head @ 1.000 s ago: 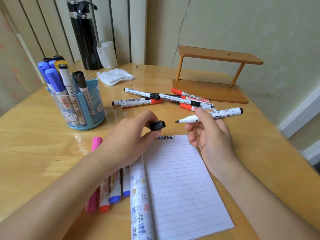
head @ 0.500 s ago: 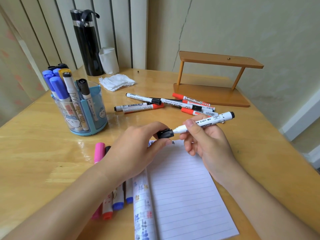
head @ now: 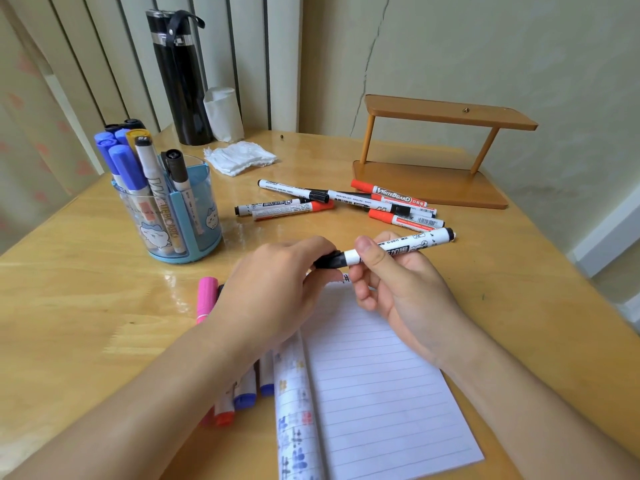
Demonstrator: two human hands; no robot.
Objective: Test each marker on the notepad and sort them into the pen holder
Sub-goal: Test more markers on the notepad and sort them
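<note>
The right hand (head: 398, 289) is gripping the white marker (head: 401, 245) by its barrel, and the left hand (head: 277, 292) is pinching the black cap (head: 330, 260) at the marker's tip. Both are hovering just above the top edge of the notepad (head: 381, 393), with the pen holder (head: 194, 220) standing apart to the left. If the cap is sitting crooked, it may not be sealing, and a hard push may be making the barrel slip. The left fingers are covering the joint, so I cannot tell if the cap is fully on. The test marks and the markers under the left forearm (head: 242, 393) are also partly hidden.
</note>
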